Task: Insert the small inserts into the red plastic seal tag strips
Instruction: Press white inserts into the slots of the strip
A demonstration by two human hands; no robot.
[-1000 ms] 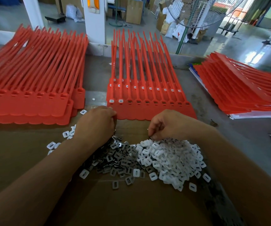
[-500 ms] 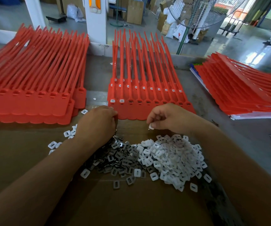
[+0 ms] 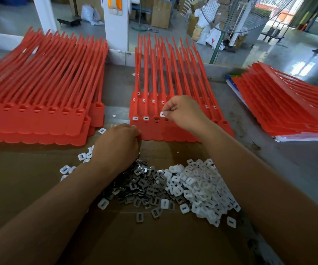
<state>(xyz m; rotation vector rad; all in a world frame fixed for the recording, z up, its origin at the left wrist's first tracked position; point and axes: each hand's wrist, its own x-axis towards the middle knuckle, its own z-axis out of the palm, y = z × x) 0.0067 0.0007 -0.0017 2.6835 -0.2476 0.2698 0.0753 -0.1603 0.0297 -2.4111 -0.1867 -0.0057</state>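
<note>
Red strips form three stacks; right hand pinches one white insert.

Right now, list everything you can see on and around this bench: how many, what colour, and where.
middle stack of seal tag strips: one, red, centre
left stack: one, red, far left
right stack: one, red, far right
cardboard: one sheet, brown, nearest edge
white inserts pile: one heap, white, on the cardboard, near right
grey inserts pile: one heap, grey, left of the white pile
held insert: one, white, above the middle stack's front row
fan: one, grey wire guard, background right
right hand: one, pinches the held insert
left hand: one, at the grey pile's far edge, grasp hidden
</note>
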